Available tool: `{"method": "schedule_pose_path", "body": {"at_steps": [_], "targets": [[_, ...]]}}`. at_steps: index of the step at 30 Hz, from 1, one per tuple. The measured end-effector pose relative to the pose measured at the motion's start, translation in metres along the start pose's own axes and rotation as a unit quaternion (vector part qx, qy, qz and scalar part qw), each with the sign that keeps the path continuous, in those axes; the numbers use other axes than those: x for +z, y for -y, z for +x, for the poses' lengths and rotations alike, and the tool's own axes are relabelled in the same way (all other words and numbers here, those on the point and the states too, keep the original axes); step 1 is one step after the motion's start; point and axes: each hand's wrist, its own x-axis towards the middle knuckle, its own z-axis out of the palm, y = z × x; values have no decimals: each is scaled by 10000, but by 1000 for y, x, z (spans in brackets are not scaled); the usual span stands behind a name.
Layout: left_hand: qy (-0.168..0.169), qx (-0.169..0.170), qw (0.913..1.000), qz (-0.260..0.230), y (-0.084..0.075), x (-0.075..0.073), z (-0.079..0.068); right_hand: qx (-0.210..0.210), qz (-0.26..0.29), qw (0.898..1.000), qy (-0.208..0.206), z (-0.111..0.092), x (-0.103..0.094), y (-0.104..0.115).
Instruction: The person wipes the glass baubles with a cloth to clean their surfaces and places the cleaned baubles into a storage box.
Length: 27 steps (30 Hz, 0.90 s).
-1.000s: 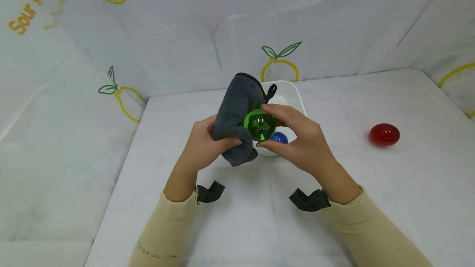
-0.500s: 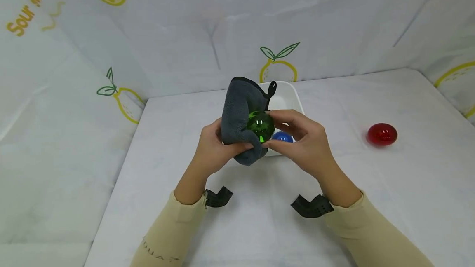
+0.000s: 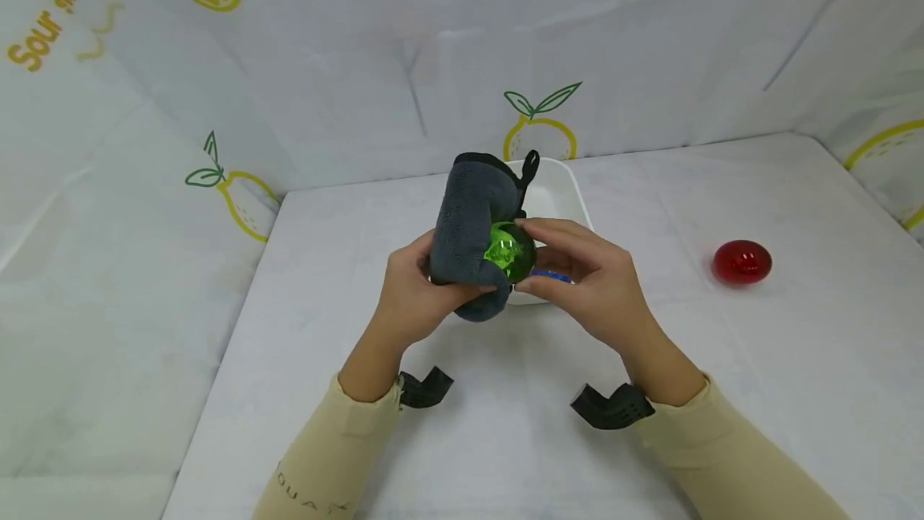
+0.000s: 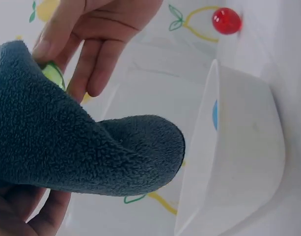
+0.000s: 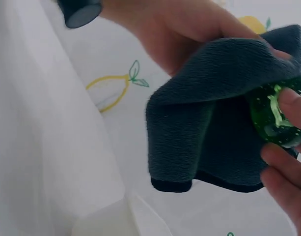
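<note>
A dark grey towel (image 3: 465, 219) with black edging and a hanging loop is held in my left hand (image 3: 411, 295), its thumb over the cloth's lower fold. Partly wrapped in that cloth is a clear green glass ball (image 3: 518, 253). My right hand (image 3: 599, 279) pinches the ball's exposed side between thumb and fingers. Small bubbles and a bright green reflection show in the ball (image 5: 268, 118) in the right wrist view. Both hands are above the table, in front of a white plastic tub (image 3: 559, 183).
Inside the tub lies a blue ball (image 3: 553, 274), mostly hidden behind my right hand. A red, oval-looking glass ball (image 3: 742, 262) rests on the white-covered table (image 3: 794, 392) to the right. Behind rises a white cloth backdrop (image 3: 346, 71) printed with lemons.
The left hand and towel have shifted right and now cover more of the green ball's left side. The right hand stays pinching the ball, which sits slightly lower; the blue ball is more hidden.
</note>
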Motion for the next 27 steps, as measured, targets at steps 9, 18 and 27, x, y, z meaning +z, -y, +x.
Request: {"method": "schedule_pose_path", "body": {"at_steps": [9, 18, 27], "targets": [[-625, 544, 9956, 433, 0, 16, -2, -1825, -2715, 9393, -1034, -2, 21, 3], [-50, 107, 9997, -205, -4, 3, 0, -380, 185, 9989, -197, 1, -2, 3], [-174, 225, 9996, -79, -2, 5, 0, 968, -12, 9952, 150, -2, -7, 2]]}}
